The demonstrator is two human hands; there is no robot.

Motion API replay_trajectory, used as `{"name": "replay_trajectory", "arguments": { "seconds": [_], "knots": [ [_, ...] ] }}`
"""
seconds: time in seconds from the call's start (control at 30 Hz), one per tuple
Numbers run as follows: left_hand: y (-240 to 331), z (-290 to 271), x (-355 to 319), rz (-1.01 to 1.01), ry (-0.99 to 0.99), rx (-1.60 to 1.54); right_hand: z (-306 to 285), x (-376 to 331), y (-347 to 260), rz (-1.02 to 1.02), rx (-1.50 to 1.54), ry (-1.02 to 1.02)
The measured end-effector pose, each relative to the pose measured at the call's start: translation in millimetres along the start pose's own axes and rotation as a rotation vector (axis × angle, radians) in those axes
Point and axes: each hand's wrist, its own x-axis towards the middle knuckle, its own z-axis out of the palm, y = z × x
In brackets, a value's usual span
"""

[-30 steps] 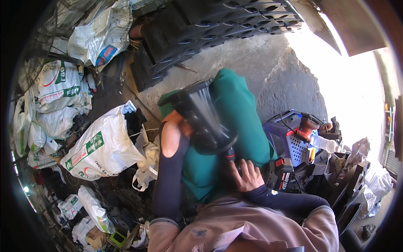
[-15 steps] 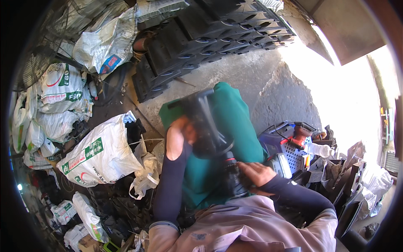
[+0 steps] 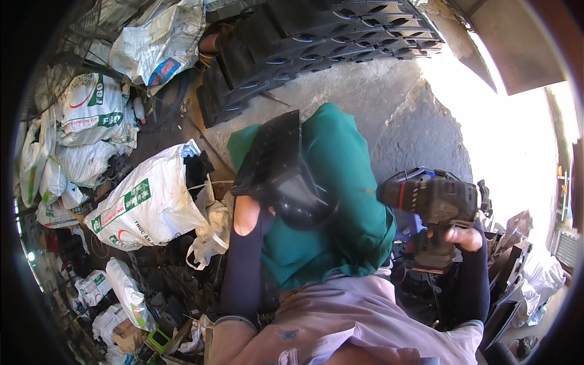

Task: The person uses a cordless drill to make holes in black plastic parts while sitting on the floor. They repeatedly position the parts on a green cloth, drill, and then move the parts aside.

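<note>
My left hand [image 3: 248, 213] is closed on the lower left edge of a glossy black moulded piece [image 3: 274, 158], which has a flat panel and a rounded, bulging end; most of the fingers are hidden behind it. The piece rests over my lap, which is covered in green cloth [image 3: 340, 146]. Off to the right, my right hand [image 3: 462, 236] is wrapped round the handle of a black cordless drill [image 3: 435, 201] with a red ring. Its thin bit points left toward the cloth and stands apart from the black piece.
Stacked black moulded pieces [image 3: 316, 45] line the floor ahead. A white printed sack [image 3: 149, 204] lies open on the left, with more sacks [image 3: 91, 115] beyond. A blue basket [image 3: 409, 226] is partly behind the drill; scrap and clear plastic bags [image 3: 541, 271] crowd the right.
My right hand has moved from beside my lap out to the right and up, and the drill is now raised in it, pointing left. The black piece has shifted slightly left and tilted.
</note>
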Motion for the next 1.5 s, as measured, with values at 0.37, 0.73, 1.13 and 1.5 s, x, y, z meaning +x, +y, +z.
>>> {"name": "replay_trajectory", "arguments": {
  "seconds": [0.37, 0.73, 1.13, 1.5],
  "knots": [
    [11, 4, 22, 0.065, 0.077, -0.346, 15, 91, 3, 0.618, -0.082, 0.025],
    [16, -26, 6, -0.093, 0.095, 0.212, 20, 118, 18, 0.692, -0.137, -0.041],
    [27, -24, 13, -0.202, 0.114, -0.083, 15, 108, 18, 0.636, -0.103, -0.036],
    [22, -9, 11, -0.083, 0.053, -0.17, 15, 113, 6, 0.643, -0.163, -0.116]
  ]
}}
